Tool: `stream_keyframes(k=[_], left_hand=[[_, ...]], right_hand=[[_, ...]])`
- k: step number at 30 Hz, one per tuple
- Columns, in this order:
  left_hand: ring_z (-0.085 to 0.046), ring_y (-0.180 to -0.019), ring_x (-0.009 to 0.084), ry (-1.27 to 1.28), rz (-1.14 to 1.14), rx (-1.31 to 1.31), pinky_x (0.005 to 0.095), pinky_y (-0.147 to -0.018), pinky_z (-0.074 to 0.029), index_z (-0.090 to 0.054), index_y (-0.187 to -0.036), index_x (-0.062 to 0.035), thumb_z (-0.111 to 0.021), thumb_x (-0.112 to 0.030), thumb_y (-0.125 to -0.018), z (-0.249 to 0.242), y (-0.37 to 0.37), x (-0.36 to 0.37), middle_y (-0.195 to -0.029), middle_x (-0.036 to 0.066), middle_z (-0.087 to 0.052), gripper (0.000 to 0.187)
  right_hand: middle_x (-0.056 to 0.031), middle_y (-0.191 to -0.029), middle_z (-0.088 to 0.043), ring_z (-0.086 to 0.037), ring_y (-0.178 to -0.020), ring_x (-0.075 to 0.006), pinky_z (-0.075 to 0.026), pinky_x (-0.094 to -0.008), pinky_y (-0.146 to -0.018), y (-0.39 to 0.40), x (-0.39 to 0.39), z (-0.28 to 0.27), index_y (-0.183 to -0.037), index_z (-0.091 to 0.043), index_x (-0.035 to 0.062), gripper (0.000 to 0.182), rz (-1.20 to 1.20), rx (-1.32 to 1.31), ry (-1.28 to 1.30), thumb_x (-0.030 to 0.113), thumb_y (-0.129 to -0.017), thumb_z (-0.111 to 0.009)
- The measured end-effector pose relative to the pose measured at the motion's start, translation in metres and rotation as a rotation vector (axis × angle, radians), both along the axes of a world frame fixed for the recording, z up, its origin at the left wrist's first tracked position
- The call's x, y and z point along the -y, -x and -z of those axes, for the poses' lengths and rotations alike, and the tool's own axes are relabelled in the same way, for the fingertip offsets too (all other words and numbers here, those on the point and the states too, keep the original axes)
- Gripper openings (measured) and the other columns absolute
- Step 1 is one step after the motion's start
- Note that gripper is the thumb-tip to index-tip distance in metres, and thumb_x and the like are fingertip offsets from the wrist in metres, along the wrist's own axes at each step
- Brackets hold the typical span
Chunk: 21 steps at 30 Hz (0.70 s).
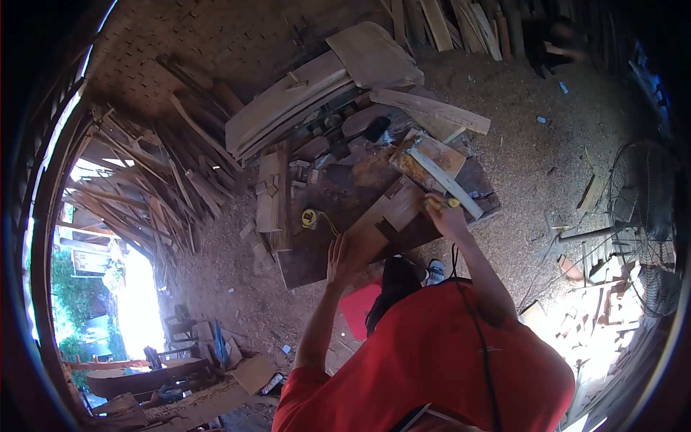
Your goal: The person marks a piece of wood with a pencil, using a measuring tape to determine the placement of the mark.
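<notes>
A flat wooden board (pixel 368 229) lies across the near side of the low worktable (pixel 302 270). My left hand (pixel 340 261) rests on the board's left end, fingers stretched forward and not wrapped round anything. At the board's right end, my right hand (pixel 448 218) is closed around a yellow-handled tool (pixel 434 204), whose thin dark shaft points away over the wood. The tool's kind is hard to make out. Just beyond that hand, a pale wooden strip (pixel 446 183) lies slanted. A yellow tape measure (pixel 309 218) sits left of the board, with some tape out.
Curved planks (pixel 288 104) are stacked behind the worktable, and small wood blocks (pixel 270 189) lie at its left. Scrap lumber (pixel 137 187) is heaped further left. Another person (pixel 551 47) is at the far right. A wire mesh basket (pixel 640 191) stands at right.
</notes>
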<state>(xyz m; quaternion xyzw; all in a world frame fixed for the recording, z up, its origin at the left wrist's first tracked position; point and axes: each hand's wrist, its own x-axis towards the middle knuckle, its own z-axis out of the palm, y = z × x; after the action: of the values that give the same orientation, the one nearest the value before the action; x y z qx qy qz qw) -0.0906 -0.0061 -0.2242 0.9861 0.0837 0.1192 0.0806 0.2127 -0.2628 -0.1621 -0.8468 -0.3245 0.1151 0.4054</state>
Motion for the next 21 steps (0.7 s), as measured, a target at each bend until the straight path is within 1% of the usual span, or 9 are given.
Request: stream_keyframes(k=[1,4,6,8,9,13,16,19,21], left_hand=[[-0.032,-0.154,0.0459,-0.029,0.002,0.0,0.0616,-0.125,-0.029,-0.05,-0.155,-0.009,-0.09,-0.039,-0.072,0.0,0.0,0.001,-0.167,0.022,-0.034,0.097],[-0.048,-0.146,0.0436,0.017,0.002,0.17,0.059,-0.121,-0.038,-0.06,-0.146,-0.0068,-0.088,-0.022,-0.077,-0.003,0.0,0.015,-0.156,0.021,-0.052,0.076],[-0.058,-0.136,0.041,0.088,-0.014,0.236,0.0547,-0.114,-0.047,-0.065,-0.14,-0.0047,-0.086,-0.013,-0.077,-0.014,0.005,0.026,-0.147,0.02,-0.061,0.067],[-0.066,-0.126,0.0387,0.165,-0.041,0.301,0.0503,-0.107,-0.054,-0.068,-0.136,-0.003,-0.085,-0.008,-0.078,-0.036,0.0,0.039,-0.137,0.02,-0.068,0.061],[-0.069,-0.122,0.0376,0.207,-0.063,0.325,0.0481,-0.103,-0.057,-0.068,-0.135,-0.0024,-0.085,-0.007,-0.078,-0.054,-0.001,0.049,-0.132,0.02,-0.07,0.059],[-0.075,-0.109,0.038,0.447,-0.268,0.321,0.0444,-0.094,-0.061,-0.069,-0.132,0.001,-0.084,-0.01,-0.084,-0.056,0.004,0.059,-0.119,0.023,-0.075,0.051],[-0.076,-0.105,0.0386,0.464,-0.389,0.308,0.0442,-0.092,-0.061,-0.07,-0.129,0.0026,-0.083,-0.016,-0.088,-0.049,0.01,0.052,-0.111,0.025,-0.076,0.046],[-0.076,-0.105,0.0387,0.409,-0.393,0.305,0.0442,-0.091,-0.06,-0.071,-0.127,0.0035,-0.082,-0.021,-0.089,-0.053,0.012,0.047,-0.112,0.026,-0.076,0.047],[-0.074,-0.109,0.0404,0.427,-0.444,0.288,0.0454,-0.092,-0.06,-0.07,-0.127,0.006,-0.082,-0.024,-0.09,-0.059,0.01,0.049,-0.115,0.028,-0.075,0.05]], right_hand=[[-0.0184,-0.114,-0.073,-0.071,-0.109,-0.0402,-0.057,-0.0488,-0.093,-0.007,0.01,0.006,-0.131,-0.066,0.0188,0.034,0.058,0.074,-0.083,0.023,-0.097,-0.069],[-0.0173,-0.113,-0.074,-0.07,-0.11,-0.0391,-0.056,-0.0469,-0.094,-0.008,0.038,0.023,-0.13,-0.067,0.0174,0.035,0.138,0.086,-0.172,0.017,-0.095,-0.073],[-0.0176,-0.113,-0.074,-0.071,-0.11,-0.0383,-0.056,-0.0457,-0.094,0.002,0.054,0.029,-0.13,-0.068,0.0174,0.035,0.138,0.085,-0.213,0.017,-0.095,-0.072],[-0.0173,-0.114,-0.074,-0.071,-0.11,-0.0374,-0.056,-0.0446,-0.094,0.002,0.059,0.028,-0.131,-0.068,0.0177,0.035,0.131,0.068,-0.228,0.017,-0.096,-0.072],[-0.0168,-0.114,-0.074,-0.071,-0.11,-0.0368,-0.056,-0.044,-0.094,0.004,0.061,0.024,-0.132,-0.068,0.018,0.036,0.123,0.044,-0.22,0.018,-0.096,-0.072],[-0.0158,-0.12,-0.073,-0.07,-0.114,-0.038,-0.055,-0.0445,-0.096,0.004,0.036,-0.032,-0.135,-0.066,0.0187,0.034,0.007,0.008,-0.265,0.02,-0.101,-0.068],[-0.0147,-0.113,-0.076,-0.074,-0.101,-0.0378,-0.058,-0.0462,-0.088,0.005,-0.01,-0.062,-0.134,-0.068,0.0238,0.036,-0.151,-0.021,-0.324,0.022,-0.098,-0.071],[-0.0142,-0.109,-0.077,-0.074,-0.097,-0.038,-0.059,-0.0482,-0.085,-0.004,-0.064,-0.068,-0.134,-0.069,0.0272,0.035,-0.363,0.055,-0.368,0.024,-0.099,-0.068],[-0.0143,-0.106,-0.077,-0.075,-0.096,-0.035,-0.06,-0.0447,-0.083,-0.02,-0.094,-0.072,-0.136,-0.068,0.026,0.036,-0.418,0.198,-0.173,0.026,-0.1,-0.066]])
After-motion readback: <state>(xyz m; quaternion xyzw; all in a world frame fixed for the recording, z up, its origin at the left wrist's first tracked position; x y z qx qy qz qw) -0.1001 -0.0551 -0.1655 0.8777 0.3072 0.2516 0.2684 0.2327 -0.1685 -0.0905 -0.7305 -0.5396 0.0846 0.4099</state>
